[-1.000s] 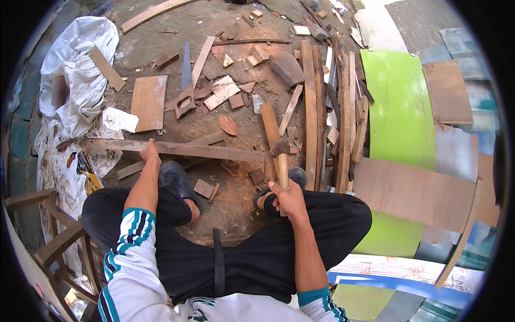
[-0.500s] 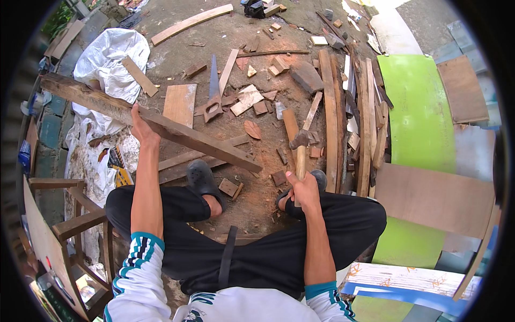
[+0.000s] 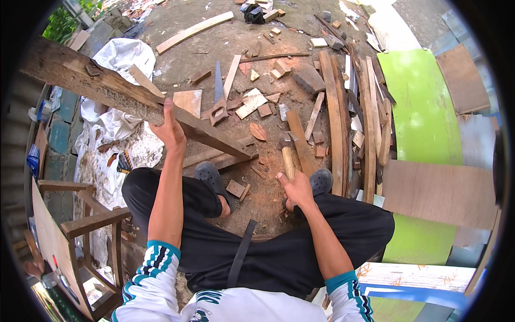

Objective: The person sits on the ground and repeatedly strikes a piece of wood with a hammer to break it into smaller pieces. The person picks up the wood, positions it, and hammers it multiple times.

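Long weathered timber beam point(image 3: 118, 91): one. Hammer point(image 3: 288, 158) with wooden handle: one; handsaw point(image 3: 218, 94): one; green panel point(image 3: 421, 107): one. Grey clogs: two, left point(image 3: 209, 177) and right point(image 3: 321, 181).

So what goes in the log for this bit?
left hand: grips wooden beam, raised end | right hand: holds hammer | handsaw: on ground

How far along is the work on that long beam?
Done: the beam is raised at one end, its far tip still on the ground. In hand: left hand grips the beam, right hand holds a hammer. Left: no hammering on the beam shows yet.
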Demonstrator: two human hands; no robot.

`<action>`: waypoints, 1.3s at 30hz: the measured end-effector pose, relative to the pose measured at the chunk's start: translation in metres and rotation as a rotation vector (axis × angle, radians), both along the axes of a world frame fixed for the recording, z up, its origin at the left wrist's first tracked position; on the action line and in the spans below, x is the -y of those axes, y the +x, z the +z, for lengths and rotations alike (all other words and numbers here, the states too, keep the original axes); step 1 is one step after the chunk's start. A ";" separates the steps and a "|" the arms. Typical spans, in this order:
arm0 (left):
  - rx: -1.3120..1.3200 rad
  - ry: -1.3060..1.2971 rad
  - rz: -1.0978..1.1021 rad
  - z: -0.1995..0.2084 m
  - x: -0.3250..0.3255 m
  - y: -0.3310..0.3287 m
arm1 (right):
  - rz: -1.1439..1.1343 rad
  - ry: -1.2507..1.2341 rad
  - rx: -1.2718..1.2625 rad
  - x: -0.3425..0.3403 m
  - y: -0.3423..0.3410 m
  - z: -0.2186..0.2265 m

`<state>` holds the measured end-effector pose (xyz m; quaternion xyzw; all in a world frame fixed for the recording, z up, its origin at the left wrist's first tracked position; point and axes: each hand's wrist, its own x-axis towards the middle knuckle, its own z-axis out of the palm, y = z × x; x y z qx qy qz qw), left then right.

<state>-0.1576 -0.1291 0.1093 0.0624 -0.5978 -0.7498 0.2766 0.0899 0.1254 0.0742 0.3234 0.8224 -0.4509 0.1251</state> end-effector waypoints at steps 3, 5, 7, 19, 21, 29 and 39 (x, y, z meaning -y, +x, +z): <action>-0.004 -0.078 -0.053 0.000 -0.010 0.002 | 0.030 0.120 -0.199 0.005 -0.025 -0.032; -0.027 -0.135 -0.040 0.003 -0.012 0.004 | -0.036 0.065 -0.240 0.022 -0.051 -0.028; -0.041 -0.145 -0.046 0.005 -0.018 0.009 | -0.077 0.067 -0.298 0.035 -0.062 -0.039; -0.045 -0.162 -0.113 0.015 -0.041 0.035 | 0.009 -0.069 -0.003 0.048 -0.083 -0.130; -0.060 -0.148 -0.109 0.015 -0.044 0.037 | 0.006 0.004 -0.175 0.050 -0.087 -0.120; -0.015 -0.219 -0.238 0.013 -0.044 0.038 | -0.186 -0.211 0.214 0.036 -0.059 -0.166; -0.080 -0.138 -0.146 0.014 -0.048 0.040 | -0.179 -0.021 -0.239 0.053 -0.057 -0.170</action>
